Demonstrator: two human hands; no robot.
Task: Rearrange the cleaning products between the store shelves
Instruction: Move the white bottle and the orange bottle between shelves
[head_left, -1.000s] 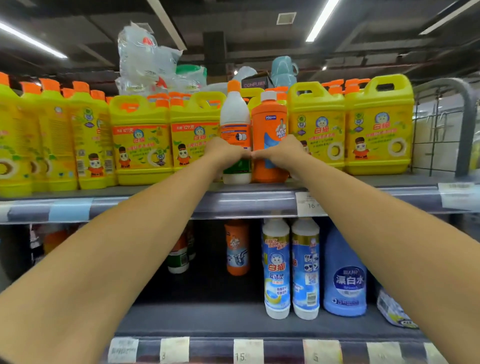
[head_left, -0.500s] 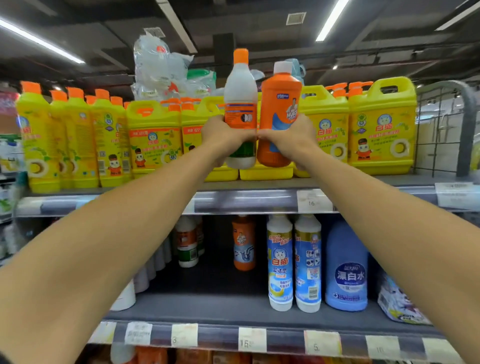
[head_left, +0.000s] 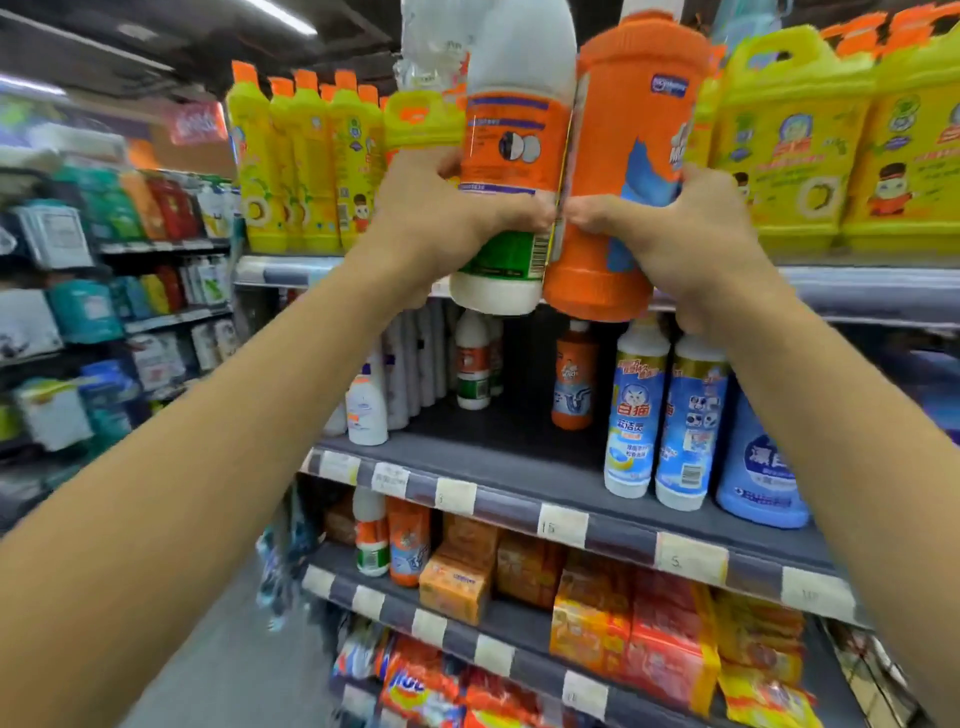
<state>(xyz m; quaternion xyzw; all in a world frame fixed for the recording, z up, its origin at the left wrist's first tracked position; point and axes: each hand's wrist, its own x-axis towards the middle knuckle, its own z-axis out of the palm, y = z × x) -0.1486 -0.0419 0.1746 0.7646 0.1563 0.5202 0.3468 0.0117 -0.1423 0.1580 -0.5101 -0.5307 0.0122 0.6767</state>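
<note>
My left hand (head_left: 441, 208) grips a white bottle (head_left: 511, 156) with an orange and green label. My right hand (head_left: 691, 244) grips an orange bottle (head_left: 628, 156) with a blue picture on it. Both bottles are held upright, side by side and touching, in the air in front of the top shelf (head_left: 857, 291). Their caps are cut off by the top of the frame. A matching white bottle (head_left: 472, 364) and orange bottle (head_left: 571, 379) stand at the back of the middle shelf (head_left: 493, 467) below.
Yellow detergent jugs (head_left: 795, 145) and tall yellow bottles (head_left: 301, 166) fill the top shelf. Blue-labelled white bottles (head_left: 665, 415) and a blue jug (head_left: 758, 457) stand on the middle shelf's right. Orange soap packs (head_left: 519, 571) lie on the lower shelf. Another aisle's shelves (head_left: 104, 312) run at left.
Both hands lifted the two bottles off the top shelf and drew them toward me. The view has dropped and swung, so lower shelves and the left aisle now show.
</note>
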